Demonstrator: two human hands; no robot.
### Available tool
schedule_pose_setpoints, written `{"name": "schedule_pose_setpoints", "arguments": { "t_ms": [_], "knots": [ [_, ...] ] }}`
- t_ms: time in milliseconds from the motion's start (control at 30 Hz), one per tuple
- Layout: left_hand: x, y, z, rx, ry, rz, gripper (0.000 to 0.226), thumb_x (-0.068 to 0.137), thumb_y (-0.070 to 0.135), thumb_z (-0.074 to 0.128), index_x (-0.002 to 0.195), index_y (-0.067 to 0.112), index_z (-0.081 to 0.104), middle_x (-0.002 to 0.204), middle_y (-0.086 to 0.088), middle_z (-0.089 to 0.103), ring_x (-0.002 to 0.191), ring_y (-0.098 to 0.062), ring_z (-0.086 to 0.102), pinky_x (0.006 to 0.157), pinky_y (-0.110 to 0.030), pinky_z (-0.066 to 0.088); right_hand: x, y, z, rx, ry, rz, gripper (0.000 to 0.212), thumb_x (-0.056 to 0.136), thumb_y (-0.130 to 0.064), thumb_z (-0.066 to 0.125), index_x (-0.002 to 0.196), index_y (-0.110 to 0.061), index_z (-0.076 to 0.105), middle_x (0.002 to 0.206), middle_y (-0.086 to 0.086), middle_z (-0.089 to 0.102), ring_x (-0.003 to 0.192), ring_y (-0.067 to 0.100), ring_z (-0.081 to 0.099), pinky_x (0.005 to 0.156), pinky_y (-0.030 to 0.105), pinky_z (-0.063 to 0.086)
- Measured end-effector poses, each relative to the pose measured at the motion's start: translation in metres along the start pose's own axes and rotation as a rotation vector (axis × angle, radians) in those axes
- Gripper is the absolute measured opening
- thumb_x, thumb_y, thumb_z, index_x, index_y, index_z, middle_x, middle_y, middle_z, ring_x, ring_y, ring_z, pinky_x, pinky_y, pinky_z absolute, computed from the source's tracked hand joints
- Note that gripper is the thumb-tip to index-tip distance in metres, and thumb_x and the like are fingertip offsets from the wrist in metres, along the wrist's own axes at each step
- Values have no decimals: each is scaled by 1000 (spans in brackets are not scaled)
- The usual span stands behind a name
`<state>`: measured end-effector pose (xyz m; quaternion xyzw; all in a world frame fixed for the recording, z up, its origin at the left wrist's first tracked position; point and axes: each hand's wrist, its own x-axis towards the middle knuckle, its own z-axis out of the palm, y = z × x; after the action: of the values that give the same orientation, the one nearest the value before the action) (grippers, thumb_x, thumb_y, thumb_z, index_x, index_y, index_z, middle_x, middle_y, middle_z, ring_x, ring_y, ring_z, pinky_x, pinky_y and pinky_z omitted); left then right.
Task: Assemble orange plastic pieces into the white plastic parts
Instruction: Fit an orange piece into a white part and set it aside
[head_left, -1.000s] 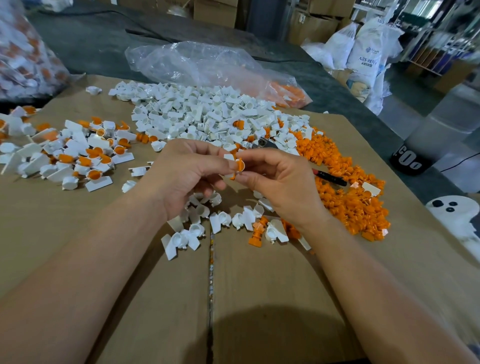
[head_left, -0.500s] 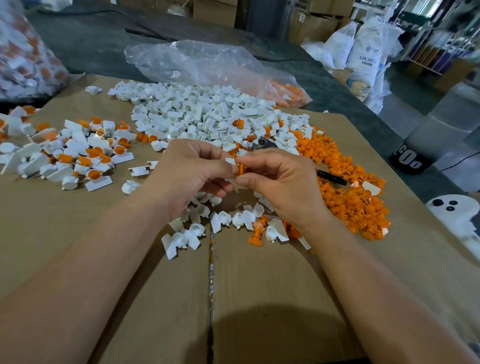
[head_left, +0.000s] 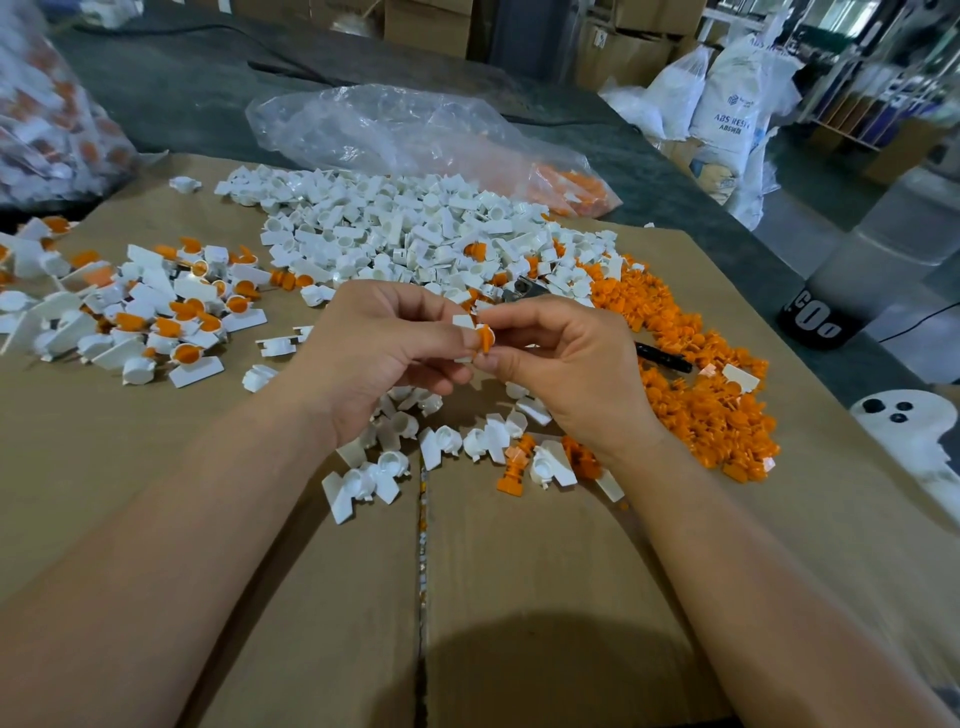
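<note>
Both hands up over the middle of the flattened brown cardboard sheet (head_left: 519, 597) that covers the dark grey desk (head_left: 182, 93).

Left hand (head_left: 374, 353): fingers curled, thumb and fingertips pinching a small white plastic part (head_left: 464, 322). Right hand (head_left: 566, 374): thumb and forefinger pinching a small round orange plastic piece (head_left: 485, 338). The orange piece is pressed against the white part, right where the two hands meet. Can't tell if it's fully seated, since fingers cover the joint.

Layout on the cardboard:
- big heap of loose white plastic parts (head_left: 405, 228) beyond the hands
- heap of loose orange plastic pieces (head_left: 691, 384) to the right, touching the white heap's right edge
- pile of white parts with orange inserts fitted (head_left: 156, 312) off to the left, well apart from the hands
- short scatter of white cup-shaped parts (head_left: 447, 439) directly under the hands, one orange stem piece (head_left: 514, 467) lying among them
- black pen-like stick (head_left: 662, 358) lying on the orange heap, just beside the right hand

Crumpled clear plastic bag (head_left: 395, 130) behind the white heap, some orange pieces inside at its right end. White woven sacks (head_left: 727, 104) stand off the desk at the far right.
</note>
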<state>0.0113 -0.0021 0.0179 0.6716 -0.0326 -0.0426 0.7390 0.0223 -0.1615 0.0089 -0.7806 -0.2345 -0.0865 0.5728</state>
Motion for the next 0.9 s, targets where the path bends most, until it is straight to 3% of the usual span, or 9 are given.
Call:
{"name": "schedule_pose_setpoints", "arguments": {
  "t_ms": [233, 433, 633, 900],
  "knots": [
    [0, 1, 0, -30, -7, -11, 16, 52, 12, 70, 65, 6, 65, 55, -8, 65, 46, -13, 62, 42, -17, 48, 0, 1, 0, 31, 4, -102, 43, 68, 4, 73, 106, -12, 61, 89, 3, 66, 83, 12, 67, 78, 25, 54],
    [-1, 0, 1, 11, -12, -21, 8, 70, -5, 67, 68, 3, 64, 54, -8, 64, 45, -13, 61, 41, -17, 47, 0, 6, -1, -82, 26, -243, 38, 69, -3, 73, 105, -4, 61, 88, 6, 67, 82, 21, 65, 76, 32, 55],
    [-1, 2, 3, 58, 1, -1, 15, 74, -10, 64, 66, 3, 63, 52, -7, 64, 43, -13, 60, 41, -17, 48, 0, 7, -1, -156, 13, -341, 40, 69, -3, 72, 106, -5, 58, 85, -2, 63, 77, 6, 62, 72, 16, 51],
    [0, 0, 2, 39, 6, -21, 17, 74, -11, 63, 64, 2, 63, 52, -9, 63, 43, -14, 60, 40, -17, 47, 0, 6, -1, -171, -11, -275, 38, 70, -6, 72, 106, -1, 62, 88, 3, 65, 81, 16, 64, 76, 26, 54]
  ]
}}
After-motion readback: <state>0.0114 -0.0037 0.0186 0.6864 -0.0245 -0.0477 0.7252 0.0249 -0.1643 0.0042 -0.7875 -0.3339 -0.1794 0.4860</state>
